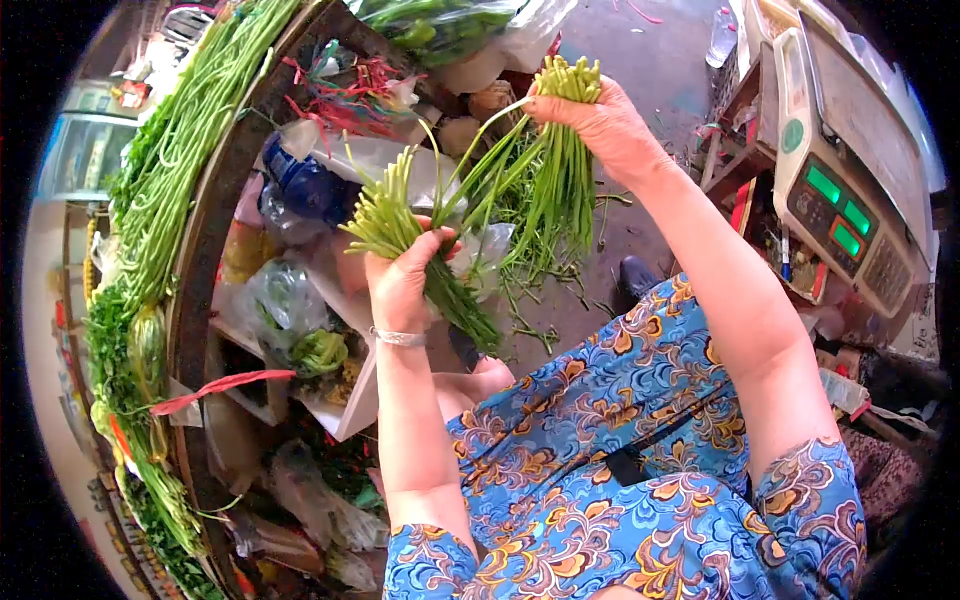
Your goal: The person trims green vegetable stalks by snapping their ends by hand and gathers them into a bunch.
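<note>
The left hand [408,272] is gripping a bunch of green stalks [385,215], pale ends pointing up, while the right hand [610,125] is clasping a second bunch [565,180] above the floor [640,60]. Long green beans [200,130] are lying on the desk [188,270] at the view's left.

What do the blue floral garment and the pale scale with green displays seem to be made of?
The blue floral garment looks like soft, matte cloth, since it folds and drapes; fibre unclear. The pale scale with green displays seems to have a smooth plastic housing, judging by its rounded, moulded edges.
</note>
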Demonstrator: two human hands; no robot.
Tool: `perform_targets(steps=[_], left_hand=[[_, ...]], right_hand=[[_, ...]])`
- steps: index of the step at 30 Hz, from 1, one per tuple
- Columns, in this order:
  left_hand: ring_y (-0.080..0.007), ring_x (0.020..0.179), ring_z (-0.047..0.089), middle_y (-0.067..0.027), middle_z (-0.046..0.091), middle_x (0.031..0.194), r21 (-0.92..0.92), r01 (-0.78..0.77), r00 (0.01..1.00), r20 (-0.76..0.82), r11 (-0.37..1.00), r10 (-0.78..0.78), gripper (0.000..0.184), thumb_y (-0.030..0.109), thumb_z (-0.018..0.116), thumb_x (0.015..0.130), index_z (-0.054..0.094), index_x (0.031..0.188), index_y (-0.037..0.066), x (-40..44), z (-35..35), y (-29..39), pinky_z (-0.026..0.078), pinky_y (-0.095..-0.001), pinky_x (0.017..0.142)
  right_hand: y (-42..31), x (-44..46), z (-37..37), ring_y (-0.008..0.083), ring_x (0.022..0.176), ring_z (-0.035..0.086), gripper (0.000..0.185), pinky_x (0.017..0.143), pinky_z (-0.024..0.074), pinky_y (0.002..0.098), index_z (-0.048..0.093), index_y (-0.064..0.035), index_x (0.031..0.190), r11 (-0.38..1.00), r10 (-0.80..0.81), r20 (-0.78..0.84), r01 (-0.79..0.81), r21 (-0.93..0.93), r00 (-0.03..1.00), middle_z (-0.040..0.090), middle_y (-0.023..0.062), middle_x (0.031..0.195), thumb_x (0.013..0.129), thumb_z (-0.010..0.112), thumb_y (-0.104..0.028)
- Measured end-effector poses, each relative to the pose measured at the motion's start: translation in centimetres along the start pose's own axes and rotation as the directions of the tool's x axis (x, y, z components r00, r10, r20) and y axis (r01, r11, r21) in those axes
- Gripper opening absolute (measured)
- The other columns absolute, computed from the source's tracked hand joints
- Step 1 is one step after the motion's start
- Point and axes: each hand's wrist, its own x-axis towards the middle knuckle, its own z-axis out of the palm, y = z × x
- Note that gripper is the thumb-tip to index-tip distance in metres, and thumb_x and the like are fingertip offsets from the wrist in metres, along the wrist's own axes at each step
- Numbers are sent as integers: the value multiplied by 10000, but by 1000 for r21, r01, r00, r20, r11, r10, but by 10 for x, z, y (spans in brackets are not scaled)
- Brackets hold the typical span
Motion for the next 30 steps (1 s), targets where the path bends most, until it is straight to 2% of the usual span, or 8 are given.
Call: perform_targets(steps=[8, 10, 11, 14, 20, 22, 23, 30], left_hand=[[-249, 703, 669, -138, 672, 818, 35, -36, 998, -59, 999, 38, 186, -20, 670, 790, 587, 956, -9, 7, -17, 1, 572, -342, 647], [-252, 710, 672, -138, 672, 816, 23, -40, 997, -69, 999, 41, 185, -20, 672, 791, 588, 955, -9, 8, -24, 1, 572, -342, 647], [-254, 717, 674, -137, 671, 815, 13, -40, 996, -74, 999, 41, 184, -21, 674, 791, 589, 954, -9, 9, -28, 1, 572, -343, 648], [-259, 724, 680, -136, 671, 813, -13, -51, 990, -136, 999, 49, 183, -19, 678, 791, 591, 951, -12, 11, -42, 2, 573, -344, 640], [-254, 719, 680, -132, 671, 829, 13, -88, 979, -183, 996, 89, 203, -11, 680, 794, 585, 973, -12, 10, -50, 9, 571, -344, 646], [-246, 704, 674, -132, 673, 843, 6, -117, 967, -229, 993, 115, 211, -9, 686, 789, 585, 974, -11, 8, -42, 13, 570, -339, 642], [-240, 706, 672, -134, 675, 856, -22, -133, 964, -237, 991, 124, 218, -4, 691, 787, 587, 978, -6, 7, -36, 14, 564, -332, 636], [-228, 731, 659, -150, 679, 917, -23, -288, 943, -183, 957, 279, 180, 0, 651, 819, 581, 984, 8, 8, -4, 17, 537, -336, 665]], right_hand=[[-9, 4, -20, 115, 755, 621, 147, 713, 495, 269, 673, -61, 895, 998, 33, -95, -28, 51, 995, 673, 24, 838, 792, 746, -136], [-18, 7, -30, 143, 754, 642, 140, 709, 517, 283, 665, -49, 890, 978, 32, -100, -10, 207, 995, 679, 54, 831, 795, 733, -127], [-11, 13, -47, 196, 883, 671, 219, 772, 561, 326, 615, -11, 1003, 977, 6, -47, 4, 214, 999, 685, 124, 948, 840, 687, -137], [-21, 13, -60, 198, 898, 670, 209, 764, 566, 323, 613, -10, 984, 953, 50, -108, -16, 301, 993, 686, 125, 944, 839, 686, -142], [-12, 6, -59, 120, 697, 620, 88, 638, 486, 276, 624, -73, 838, 965, -213, -171, 179, -190, 962, 656, 34, 746, 773, 684, -84], [-7, 3, -46, 108, 664, 599, 112, 636, 486, 276, 624, -75, 845, 932, -91, -133, 38, -361, 987, 630, 1, 713, 755, 686, -96], [0, 2, -38, 103, 636, 578, 118, 621, 485, 271, 631, -78, 846, 979, -42, -125, 16, -203, 991, 612, -18, 711, 742, 683, -99], [22, -20, 30, 144, 645, 609, 205, 601, 502, 289, 635, -27, 912, 909, 404, 157, -415, 39, 901, 644, 46, 780, 727, 699, -89]])
